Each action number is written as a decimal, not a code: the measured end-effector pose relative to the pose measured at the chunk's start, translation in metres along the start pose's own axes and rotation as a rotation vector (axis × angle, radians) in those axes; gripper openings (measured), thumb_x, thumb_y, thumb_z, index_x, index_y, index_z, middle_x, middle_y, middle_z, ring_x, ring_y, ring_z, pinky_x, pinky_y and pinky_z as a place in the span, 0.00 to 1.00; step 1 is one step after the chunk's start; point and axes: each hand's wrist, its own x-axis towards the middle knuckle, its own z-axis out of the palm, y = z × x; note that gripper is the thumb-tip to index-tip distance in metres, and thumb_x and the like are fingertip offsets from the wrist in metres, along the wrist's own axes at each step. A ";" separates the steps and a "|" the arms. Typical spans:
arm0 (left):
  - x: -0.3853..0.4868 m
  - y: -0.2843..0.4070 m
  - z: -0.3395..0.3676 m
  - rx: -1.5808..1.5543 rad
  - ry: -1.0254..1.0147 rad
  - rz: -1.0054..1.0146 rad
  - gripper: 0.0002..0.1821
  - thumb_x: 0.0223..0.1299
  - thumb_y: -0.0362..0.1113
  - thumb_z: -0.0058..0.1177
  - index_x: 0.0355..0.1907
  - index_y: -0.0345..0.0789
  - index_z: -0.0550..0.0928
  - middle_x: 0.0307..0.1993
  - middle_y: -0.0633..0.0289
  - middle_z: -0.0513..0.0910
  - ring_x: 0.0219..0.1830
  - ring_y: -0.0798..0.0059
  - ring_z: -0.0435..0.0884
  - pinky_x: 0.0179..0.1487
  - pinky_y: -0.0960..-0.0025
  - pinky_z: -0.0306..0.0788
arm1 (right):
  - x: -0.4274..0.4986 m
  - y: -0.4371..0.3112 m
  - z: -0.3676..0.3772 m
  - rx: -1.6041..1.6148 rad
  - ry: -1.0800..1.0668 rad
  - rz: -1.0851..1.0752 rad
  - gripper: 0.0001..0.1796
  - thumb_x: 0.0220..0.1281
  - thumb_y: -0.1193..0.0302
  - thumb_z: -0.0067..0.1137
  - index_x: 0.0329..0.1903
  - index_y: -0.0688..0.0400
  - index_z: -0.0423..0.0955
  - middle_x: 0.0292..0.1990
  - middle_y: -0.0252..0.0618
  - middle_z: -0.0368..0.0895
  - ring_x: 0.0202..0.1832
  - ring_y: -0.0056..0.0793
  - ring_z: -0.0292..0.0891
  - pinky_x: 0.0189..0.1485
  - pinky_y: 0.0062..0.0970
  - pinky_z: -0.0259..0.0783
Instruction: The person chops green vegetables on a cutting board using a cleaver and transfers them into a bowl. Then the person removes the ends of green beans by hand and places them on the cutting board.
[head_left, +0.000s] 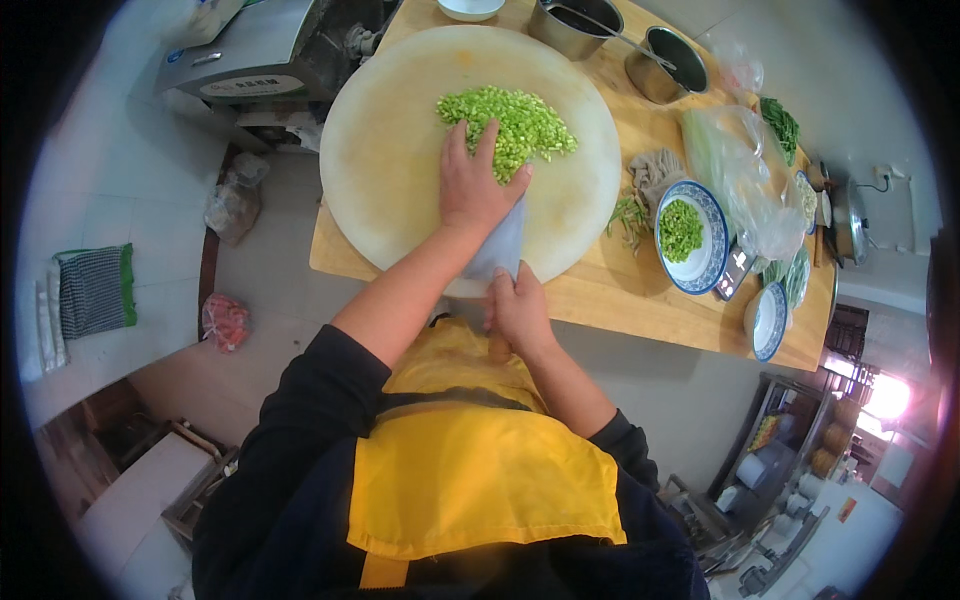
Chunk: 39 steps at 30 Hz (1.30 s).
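A heap of finely chopped green vegetable (529, 124) lies on a large round chopping board (382, 142). My left hand (478, 180) rests against the heap's near left edge, fingers spread over some of the pieces, palm down. In my right hand (517, 304), at the board's near rim, is the handle of a broad-bladed cleaver (501, 244). Its blade lies over the board and reaches under my left hand and towards the heap; part of it is hidden by my left hand and wrist.
Right of the board are a patterned bowl of chopped greens (716, 259), vegetable scraps (630, 217), a grey cloth (656, 172), a plastic bag (739, 165) and a smaller bowl (769, 322). Two metal pots (574, 34) (666, 67) stand behind. A metal machine (247, 56) is at the left.
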 end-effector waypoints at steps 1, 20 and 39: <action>0.000 -0.002 -0.001 -0.020 0.009 0.001 0.37 0.52 0.52 0.61 0.65 0.40 0.70 0.64 0.34 0.63 0.67 0.40 0.61 0.69 0.47 0.58 | 0.000 0.001 0.002 -0.009 -0.018 -0.016 0.09 0.73 0.68 0.42 0.40 0.62 0.62 0.22 0.35 0.69 0.18 0.23 0.66 0.20 0.26 0.68; -0.012 -0.003 -0.016 -0.066 0.142 -0.191 0.27 0.52 0.47 0.63 0.57 0.43 0.79 0.58 0.39 0.70 0.61 0.43 0.69 0.63 0.52 0.66 | 0.004 0.000 -0.034 -0.098 -0.259 -0.062 0.08 0.71 0.70 0.49 0.43 0.63 0.65 0.18 0.37 0.70 0.15 0.24 0.67 0.16 0.29 0.66; -0.020 0.163 0.045 -0.235 0.095 0.103 0.27 0.50 0.43 0.65 0.56 0.43 0.79 0.59 0.43 0.70 0.62 0.47 0.68 0.64 0.54 0.65 | -0.038 0.033 -0.167 -0.042 -0.034 -0.213 0.09 0.71 0.72 0.48 0.45 0.65 0.66 0.20 0.37 0.73 0.17 0.23 0.69 0.19 0.27 0.67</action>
